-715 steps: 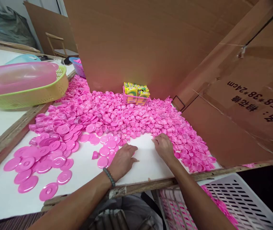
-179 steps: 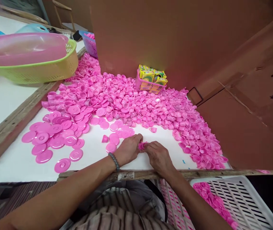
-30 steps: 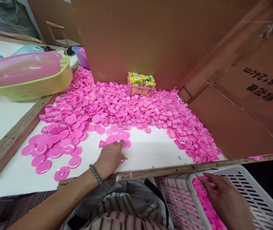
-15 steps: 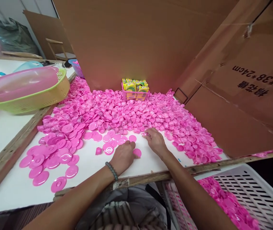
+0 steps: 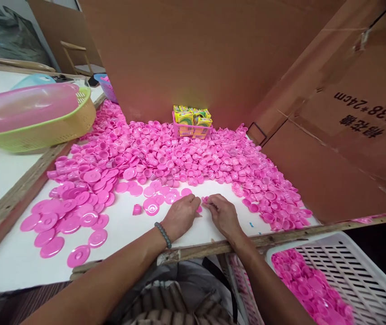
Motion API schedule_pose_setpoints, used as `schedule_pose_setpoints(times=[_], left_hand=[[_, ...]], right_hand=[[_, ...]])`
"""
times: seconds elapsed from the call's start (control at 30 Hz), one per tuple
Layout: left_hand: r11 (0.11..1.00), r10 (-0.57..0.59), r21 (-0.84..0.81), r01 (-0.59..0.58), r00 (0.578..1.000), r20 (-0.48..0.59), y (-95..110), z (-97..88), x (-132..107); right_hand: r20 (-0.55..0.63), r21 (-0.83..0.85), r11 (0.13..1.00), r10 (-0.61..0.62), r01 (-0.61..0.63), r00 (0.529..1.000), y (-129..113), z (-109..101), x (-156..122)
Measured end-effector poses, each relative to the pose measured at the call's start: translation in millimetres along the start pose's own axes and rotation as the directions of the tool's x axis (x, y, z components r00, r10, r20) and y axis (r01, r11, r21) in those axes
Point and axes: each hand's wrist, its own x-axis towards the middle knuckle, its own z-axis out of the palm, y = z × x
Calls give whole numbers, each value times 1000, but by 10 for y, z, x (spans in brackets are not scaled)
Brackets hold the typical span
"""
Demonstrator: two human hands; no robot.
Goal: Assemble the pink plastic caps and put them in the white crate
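Observation:
Close together over the white tabletop (image 5: 165,232), my two hands almost meet at the fingertips. My left hand (image 5: 181,219), with a beaded bracelet at the wrist, is closed on a pink plastic saucer (image 5: 199,209), mostly hidden behind the fingers. My right hand (image 5: 225,218) pinches a small pink toy cup (image 5: 205,199), partly covered by thumb and fingers. Left of my hands lie a single pink cup (image 5: 137,209) and several flat saucers (image 5: 151,206). More saucers overlap in a loose pile (image 5: 71,222) farther left.
A heap of pink cups (image 5: 193,158) spreads along the back and right side. Behind it are a pink basket of yellow boxes (image 5: 193,131) and cardboard walls (image 5: 213,54). Green and pink basins (image 5: 37,131) stand at left. A white crate (image 5: 365,271) with pink pieces is below right.
My right hand has come back toward me from the heap's edge with the cup, close to my left hand. My left hand has shifted slightly right with the saucer. The view has tilted slightly.

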Motion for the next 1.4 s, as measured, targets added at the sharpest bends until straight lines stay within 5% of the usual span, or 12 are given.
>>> schedule_pose_setpoints(times=[0.27, 0.43, 0.7, 1.13, 1.27, 1.4], left_hand=[[950, -125, -295, 100, 990, -67, -89, 72, -21], [909, -179, -397, 127, 979, -97, -115, 112, 4], [910, -245, -364, 197, 965, -90, -97, 75, 13], [920, -247, -325, 217, 968, -52, -98, 4, 4], [908, -249, -362, 209, 966, -66, -114, 22, -2], [878, -213, -456, 147, 973, -95, -149, -6, -11]], right_hand=[[-3, 35, 996, -79, 79, 997, -47, -33, -25], [170, -129, 974, -163, 185, 972, -121, 23, 62], [337, -347, 861, -256, 372, 906, -269, 17, 124], [265, -296, 884, -288, 362, 920, -187, 159, 15], [209, -185, 944, -233, 273, 950, -163, 168, 17], [104, 182, 979, 69, -87, 992, -145, 141, 55]])
